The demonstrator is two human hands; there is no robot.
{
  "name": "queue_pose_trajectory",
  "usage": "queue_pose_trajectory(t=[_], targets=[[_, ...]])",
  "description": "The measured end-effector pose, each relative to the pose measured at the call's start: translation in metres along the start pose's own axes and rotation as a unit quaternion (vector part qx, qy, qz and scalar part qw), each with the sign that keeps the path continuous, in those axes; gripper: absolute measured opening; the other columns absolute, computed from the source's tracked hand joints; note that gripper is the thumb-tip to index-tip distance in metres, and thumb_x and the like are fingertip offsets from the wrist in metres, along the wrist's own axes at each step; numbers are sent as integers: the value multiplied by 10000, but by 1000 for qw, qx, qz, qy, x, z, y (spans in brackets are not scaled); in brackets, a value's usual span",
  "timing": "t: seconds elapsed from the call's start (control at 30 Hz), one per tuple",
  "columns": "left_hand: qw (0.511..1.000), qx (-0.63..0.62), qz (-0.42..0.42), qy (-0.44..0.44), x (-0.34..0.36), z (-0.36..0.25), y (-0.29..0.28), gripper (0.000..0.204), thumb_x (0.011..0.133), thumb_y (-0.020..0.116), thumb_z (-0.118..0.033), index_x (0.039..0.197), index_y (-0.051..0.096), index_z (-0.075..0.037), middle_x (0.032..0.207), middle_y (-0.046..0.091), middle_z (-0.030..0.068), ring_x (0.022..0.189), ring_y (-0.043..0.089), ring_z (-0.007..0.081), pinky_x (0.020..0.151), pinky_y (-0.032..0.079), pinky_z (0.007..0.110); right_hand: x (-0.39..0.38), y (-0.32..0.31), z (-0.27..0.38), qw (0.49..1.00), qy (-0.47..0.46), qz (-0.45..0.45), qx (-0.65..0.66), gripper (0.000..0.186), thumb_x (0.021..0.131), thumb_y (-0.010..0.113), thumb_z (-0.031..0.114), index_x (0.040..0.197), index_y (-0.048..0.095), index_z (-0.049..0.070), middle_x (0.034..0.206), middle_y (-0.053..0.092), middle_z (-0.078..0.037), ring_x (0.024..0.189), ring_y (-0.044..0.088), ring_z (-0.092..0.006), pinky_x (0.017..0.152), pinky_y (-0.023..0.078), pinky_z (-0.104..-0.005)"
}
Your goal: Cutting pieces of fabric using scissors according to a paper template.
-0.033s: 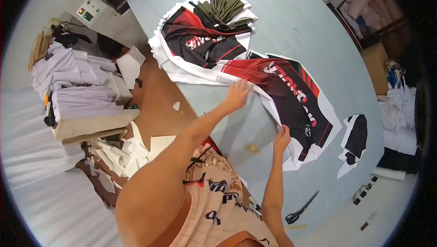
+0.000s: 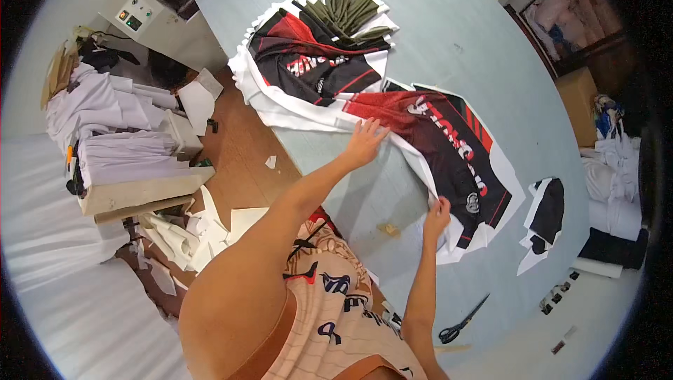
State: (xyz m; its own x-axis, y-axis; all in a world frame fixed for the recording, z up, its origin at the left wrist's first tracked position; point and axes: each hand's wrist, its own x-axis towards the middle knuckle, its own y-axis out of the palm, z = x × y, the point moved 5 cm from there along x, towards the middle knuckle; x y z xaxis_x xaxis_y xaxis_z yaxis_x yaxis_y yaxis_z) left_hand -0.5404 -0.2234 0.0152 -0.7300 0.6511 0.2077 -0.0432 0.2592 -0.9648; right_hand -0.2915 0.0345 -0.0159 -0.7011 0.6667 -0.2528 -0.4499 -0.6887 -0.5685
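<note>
A black and red printed fabric panel (image 2: 449,138) with white margins lies slanting across the pale table. My left hand (image 2: 364,145) rests on its near white edge, fingers outstretched and the palm down. Farther along that same edge, at the lower right, my right hand (image 2: 437,219) pinches the white margin between thumb and fingers. Beyond my left hand is a stack of similar black and red panels (image 2: 315,64) with layered white edges. Fanned dark green folded cloth pieces (image 2: 342,12) sit on top of the stack.
Black-handled scissors (image 2: 459,324) lie near the table's front right. A small black and white fabric piece (image 2: 547,215) is at the right. Piles of white cloth (image 2: 126,148) and paper scraps (image 2: 203,233) fill the left side. A control box (image 2: 133,15) stands at the far left.
My right hand has shifted very slightly toward me along the panel's edge, its fingers still on the margin. My left hand stays almost in place; the panel's surface has shifted a little.
</note>
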Motion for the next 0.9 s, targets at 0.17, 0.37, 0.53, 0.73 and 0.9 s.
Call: queue_pose_trajectory(t=[0.17, 0.37, 0.53, 0.73, 0.9], targets=[[994, -76, 83, 10, 5, 76, 29, 382, 794, 774, -187, 1153, 654, -133, 1149, 636, 105, 1195, 580, 328, 1064, 425, 525, -36, -110, 43, 969, -99, -207, -89, 289, 1107, 574, 219, 1226, 641, -36, 1158, 697, -159, 902, 678, -239, 768, 543, -366], [987, -78, 131, 46, -24, 119, -8, 463, 741, 772, -116, 1187, 648, -122, 1122, 629, 95, 1168, 585, 324, 1095, 396, 509, -75, -288, 108, 893, -81, -413, -156, 363, 1138, 562, 281, 1276, 632, -47, 1098, 733, -152, 844, 687, -190, 699, 550, -285], [997, -64, 38, 21, -26, 179, -53, 452, 711, 769, -94, 1127, 599, -144, 1035, 626, 87, 1087, 628, 328, 1019, 437, 506, -85, -416, 143, 826, -109, -501, -233, 389, 1122, 584, 333, 1307, 640, -4, 1034, 742, -174, 847, 703, -264, 751, 575, -372], [992, -50, -82, -86, 89, 255, -168, 389, 737, 760, -88, 1100, 627, -138, 1036, 646, 123, 934, 689, 396, 782, 539, 534, -55, -630, 103, 758, -35, -496, -422, 465, 1090, 490, 453, 1323, 646, 82, 1153, 771, -129, 1000, 746, -295, 855, 571, -440], [962, 12, -262, -74, 170, 268, -294, 250, 797, 743, -131, 1045, 705, -132, 968, 693, 129, 876, 716, 393, 758, 580, 514, -110, -774, 127, 701, 33, -618, -354, 457, 989, 576, 457, 1317, 711, 169, 1194, 789, -83, 1037, 765, -311, 867, 587, -463]])
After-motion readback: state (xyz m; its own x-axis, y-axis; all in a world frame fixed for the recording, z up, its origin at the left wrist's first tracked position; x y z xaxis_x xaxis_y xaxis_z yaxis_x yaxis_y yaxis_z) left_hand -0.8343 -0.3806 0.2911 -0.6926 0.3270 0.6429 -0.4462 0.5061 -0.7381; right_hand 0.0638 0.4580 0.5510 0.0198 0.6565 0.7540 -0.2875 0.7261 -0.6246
